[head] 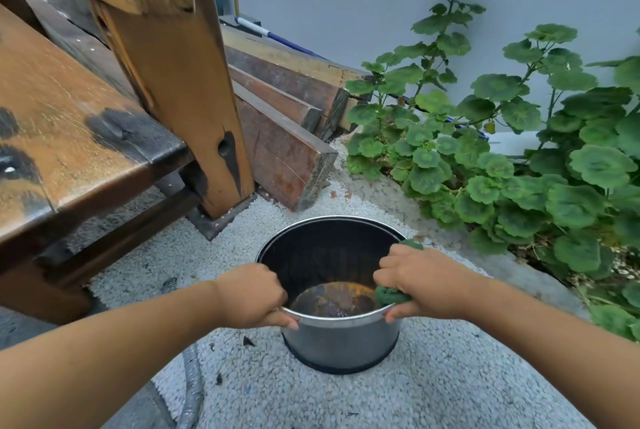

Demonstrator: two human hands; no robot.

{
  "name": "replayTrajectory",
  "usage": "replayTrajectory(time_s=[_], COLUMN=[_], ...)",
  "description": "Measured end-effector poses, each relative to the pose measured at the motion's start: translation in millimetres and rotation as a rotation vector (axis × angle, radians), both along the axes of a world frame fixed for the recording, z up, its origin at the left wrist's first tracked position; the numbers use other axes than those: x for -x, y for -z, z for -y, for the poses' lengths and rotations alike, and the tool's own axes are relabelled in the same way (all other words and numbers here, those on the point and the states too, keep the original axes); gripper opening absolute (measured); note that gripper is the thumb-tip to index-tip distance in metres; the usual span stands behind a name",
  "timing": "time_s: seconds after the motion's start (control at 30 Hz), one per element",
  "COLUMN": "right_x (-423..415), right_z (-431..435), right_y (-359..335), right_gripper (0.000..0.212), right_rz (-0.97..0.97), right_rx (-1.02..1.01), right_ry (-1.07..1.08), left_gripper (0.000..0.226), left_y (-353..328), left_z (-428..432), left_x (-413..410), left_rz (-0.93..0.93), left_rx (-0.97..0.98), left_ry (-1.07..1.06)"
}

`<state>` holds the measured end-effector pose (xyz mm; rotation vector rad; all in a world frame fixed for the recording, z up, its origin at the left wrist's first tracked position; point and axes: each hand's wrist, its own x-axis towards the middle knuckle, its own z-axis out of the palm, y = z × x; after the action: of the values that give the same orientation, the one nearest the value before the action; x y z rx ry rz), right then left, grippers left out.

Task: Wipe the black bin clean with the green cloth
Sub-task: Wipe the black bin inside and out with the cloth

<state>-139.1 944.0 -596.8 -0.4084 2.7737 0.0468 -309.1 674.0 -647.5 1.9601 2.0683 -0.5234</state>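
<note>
The round bin (341, 345), black inside with a shiny metal rim and a rusty brown bottom, stands upright on pale gravel in the lower middle of the view. My left hand (254, 293) grips its near-left rim, fingers curled inside and thumb outside. On the near-right rim my right hand (420, 281) holds the green cloth (389, 295) bunched against the rim. Part of the cloth shows inside the bin and a bit sticks out behind my knuckles.
A heavy wooden bench (76, 137) with a thick leg (194, 109) stands to the left. Stacked timber beams (287, 116) lie behind the bin. A leafy green plant (519, 168) fills the right side by a grey wall. A grey hose (192, 390) lies at lower left.
</note>
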Motion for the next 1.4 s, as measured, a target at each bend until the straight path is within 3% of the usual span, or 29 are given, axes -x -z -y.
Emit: replayTrajectory(time_s=[0.2,0.37,0.53,0.73,1.0,1.23,1.33,1.4], right_x=[17.1,56.3,86.9,101.7,100.0,95.4,86.5,80.0], right_z=[-11.6,-19.7,-21.8,-29.1,-23.5,-8.0,0.8,6.6], right_y=[-1.0,-1.4,20.5,36.8,38.4,28.8,13.7,-6.4], right_gripper=[0.044,0.047,0.05,0.043,0.041,0.029,0.029,0.028], right_rz=[-0.124,-0.183,-0.097,-0.133,-0.073,-0.081,-0.113,-0.135], right_rx=[-0.019,-0.081,-0.044,0.085,0.151,0.072,-0.006,0.079], right_ry=[0.008,0.001,0.086,0.1,0.17,0.232,0.327,0.432], left_gripper=[0.085,0.078,0.075,0.062,0.057,0.077,0.075,0.075], left_y=[-21.8,-27.0,-7.0,6.5,4.6,-5.4,-15.3,-34.1], left_z=[-9.2,-13.8,-27.0,-20.6,-22.3,-33.6,-36.7,-38.9], left_x=[22.5,43.0,48.3,72.8,70.5,70.7,60.3,52.3], left_rz=[-0.145,-0.232,-0.227,-0.23,-0.171,-0.182,-0.19,-0.036], left_rx=[-0.098,-0.078,0.045,-0.101,-0.052,0.117,0.22,0.26], left_ry=[0.032,-0.074,-0.184,-0.17,-0.251,-0.315,-0.408,-0.546])
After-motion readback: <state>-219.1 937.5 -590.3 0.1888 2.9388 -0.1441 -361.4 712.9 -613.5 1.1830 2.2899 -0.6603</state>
